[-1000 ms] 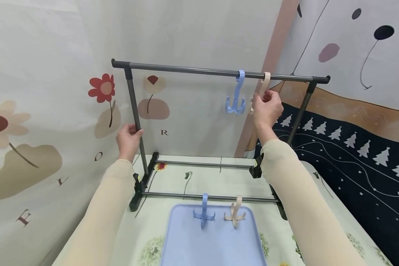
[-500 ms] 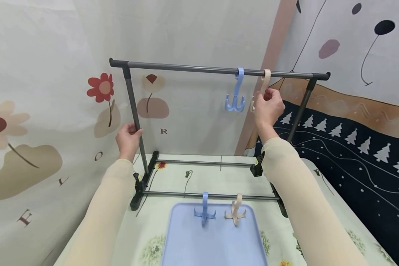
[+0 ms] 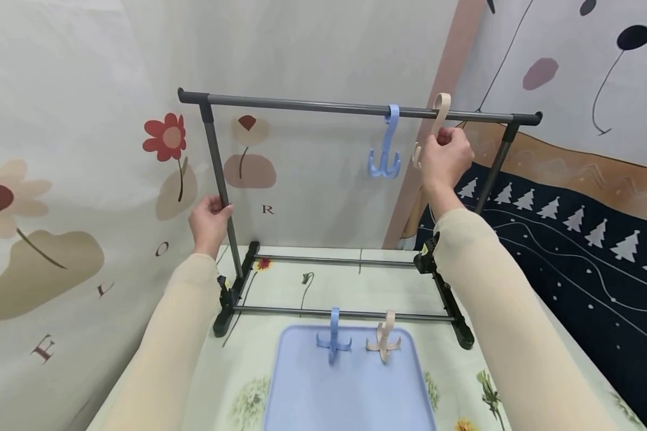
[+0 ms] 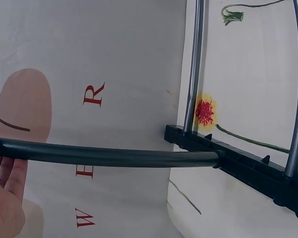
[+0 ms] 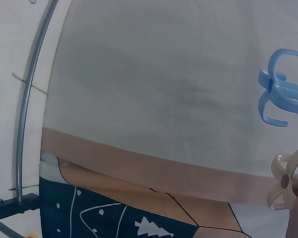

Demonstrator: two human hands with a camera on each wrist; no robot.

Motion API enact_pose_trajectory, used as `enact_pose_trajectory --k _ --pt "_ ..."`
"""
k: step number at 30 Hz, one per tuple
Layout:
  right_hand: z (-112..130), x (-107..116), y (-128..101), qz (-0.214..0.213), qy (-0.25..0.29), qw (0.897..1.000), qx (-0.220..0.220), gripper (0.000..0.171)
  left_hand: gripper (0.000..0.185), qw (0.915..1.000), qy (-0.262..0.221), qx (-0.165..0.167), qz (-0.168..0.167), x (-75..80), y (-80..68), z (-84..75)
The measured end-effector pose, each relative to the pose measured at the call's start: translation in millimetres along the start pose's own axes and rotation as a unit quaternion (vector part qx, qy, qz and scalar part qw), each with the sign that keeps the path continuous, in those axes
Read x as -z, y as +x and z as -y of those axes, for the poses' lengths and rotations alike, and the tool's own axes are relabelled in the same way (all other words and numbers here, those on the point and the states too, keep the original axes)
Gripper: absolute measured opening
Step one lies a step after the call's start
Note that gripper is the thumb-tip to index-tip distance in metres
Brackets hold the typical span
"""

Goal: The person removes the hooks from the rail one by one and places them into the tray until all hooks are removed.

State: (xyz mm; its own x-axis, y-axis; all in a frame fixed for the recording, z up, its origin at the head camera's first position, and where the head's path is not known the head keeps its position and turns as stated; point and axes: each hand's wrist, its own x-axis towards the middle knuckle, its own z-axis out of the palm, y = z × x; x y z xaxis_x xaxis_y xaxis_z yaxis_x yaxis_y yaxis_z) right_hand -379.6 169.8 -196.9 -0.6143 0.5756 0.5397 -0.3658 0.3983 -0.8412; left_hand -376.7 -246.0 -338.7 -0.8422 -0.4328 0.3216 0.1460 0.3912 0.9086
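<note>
My left hand (image 3: 209, 226) grips the left post (image 3: 214, 152) of a dark metal rack, thumb and fingers on either side of it. At the top bar (image 3: 313, 106), my right hand (image 3: 446, 157) pinches the stem of a beige multi-prong hook (image 3: 442, 106), whose curved top rises a little above the bar. The fingers hide part of this hook; its prongs (image 5: 284, 181) show at the edge of the right wrist view. Just left of it, a blue multi-prong hook (image 3: 384, 161) hangs from the same bar.
Below, a second blue hook (image 3: 333, 341) and a second beige hook (image 3: 384, 342) are at the rack's lower front rail (image 3: 280, 310), over a light blue tray (image 3: 350, 395). Black feet (image 3: 223, 317) support the rack on a floral cloth. Printed curtains stand behind.
My right hand has moved up and slightly right with the beige hook, whose top now sits higher above the bar. The left hand still holds the post.
</note>
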Motion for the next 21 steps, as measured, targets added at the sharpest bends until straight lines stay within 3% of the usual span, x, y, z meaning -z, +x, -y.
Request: enact_pose_trajectory --k 11,21 --pt "14 10 10 0.0 0.037 0.999 0.02 0.025 0.034 1.0 -0.007 0.002 0.002 0.3 2.5 -7.0" --pt "12 19 -1 0.028 0.055 0.998 0.021 0.029 0.034 0.9999 -0.005 0.008 0.009 1.7 1.2 -4.0"
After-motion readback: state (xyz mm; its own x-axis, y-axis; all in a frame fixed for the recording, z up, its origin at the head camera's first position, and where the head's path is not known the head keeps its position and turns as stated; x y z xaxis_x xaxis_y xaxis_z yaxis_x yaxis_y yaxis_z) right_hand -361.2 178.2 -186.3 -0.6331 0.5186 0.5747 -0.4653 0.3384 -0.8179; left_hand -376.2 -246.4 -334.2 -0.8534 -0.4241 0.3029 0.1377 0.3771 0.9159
